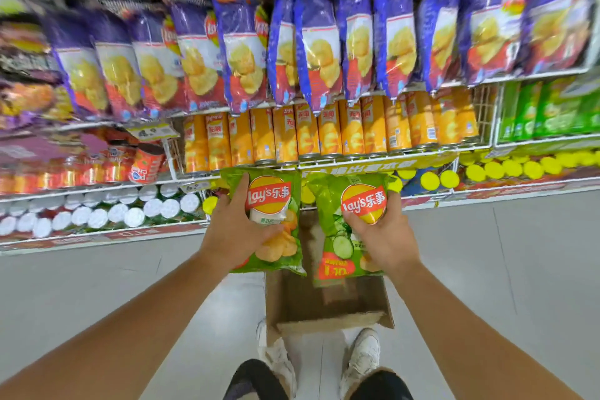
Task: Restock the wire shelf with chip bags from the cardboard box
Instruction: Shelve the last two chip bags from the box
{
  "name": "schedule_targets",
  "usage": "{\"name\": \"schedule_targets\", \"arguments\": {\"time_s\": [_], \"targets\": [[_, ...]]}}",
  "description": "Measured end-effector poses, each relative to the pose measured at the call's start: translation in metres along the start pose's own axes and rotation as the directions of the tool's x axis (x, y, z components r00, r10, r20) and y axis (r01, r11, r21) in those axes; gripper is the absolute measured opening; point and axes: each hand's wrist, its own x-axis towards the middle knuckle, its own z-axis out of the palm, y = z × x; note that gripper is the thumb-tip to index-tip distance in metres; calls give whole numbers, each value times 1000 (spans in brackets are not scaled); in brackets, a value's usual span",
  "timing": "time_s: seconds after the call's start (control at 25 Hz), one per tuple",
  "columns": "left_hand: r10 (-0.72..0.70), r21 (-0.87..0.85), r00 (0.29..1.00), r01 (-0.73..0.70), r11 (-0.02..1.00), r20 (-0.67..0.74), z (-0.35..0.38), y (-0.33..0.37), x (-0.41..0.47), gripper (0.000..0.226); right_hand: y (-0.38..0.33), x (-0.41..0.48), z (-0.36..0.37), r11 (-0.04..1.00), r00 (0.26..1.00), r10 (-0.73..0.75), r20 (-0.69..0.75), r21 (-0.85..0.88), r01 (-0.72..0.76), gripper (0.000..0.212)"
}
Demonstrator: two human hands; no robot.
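My left hand (238, 230) grips a green Lay's chip bag (276, 204) by its left side, held upright above the floor. My right hand (386, 234) grips a second green Lay's bag with cucumber slices (337, 237) from its right side. Both bags hang over an open brown cardboard box (324, 305) standing on the floor by my feet; its visible inside looks bare. Straight ahead stands the white wire shelf (328, 166), with blue and red chip bags (318, 42) hanging along its upper row.
Orange chip cans (328, 133) fill the middle row, green cans (545, 110) sit at the right, red cans (81, 169) at the left. White-lidded and yellow-lidded cans line the bottom row. Grey floor (487, 253) spreads around the box. My white shoes (360, 357) flank the box's near edge.
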Motion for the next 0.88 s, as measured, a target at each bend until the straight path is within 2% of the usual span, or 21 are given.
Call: {"name": "schedule_targets", "arguments": {"time_s": [0.24,0.36,0.44,0.68,0.8,0.88], "targets": [[67,-63,991,-75,995,-118,-101,59,-20,131,-94,-33,-50,992,987,-123,-103,25,126,61],[158,-35,978,-164,986,-133,-132,82,-25,134,-130,-43,-75,986,975,-166,-148,-2,167,71],[208,-15,967,-213,977,-144,-149,104,-33,129,-151,-46,-97,980,964,-191,-186,22,199,70],[322,-22,909,-339,940,-264,-169,179,-68,123,-189,-53,-174,947,911,-301,-283,23,320,69],[344,-12,881,-367,930,-325,-160,230,-92,120,-191,-51,-217,934,891,-338,-303,11,358,55],[355,-14,864,-385,923,-357,-148,265,-107,120,-189,-46,-247,924,876,-366,-314,-9,383,59]]}}
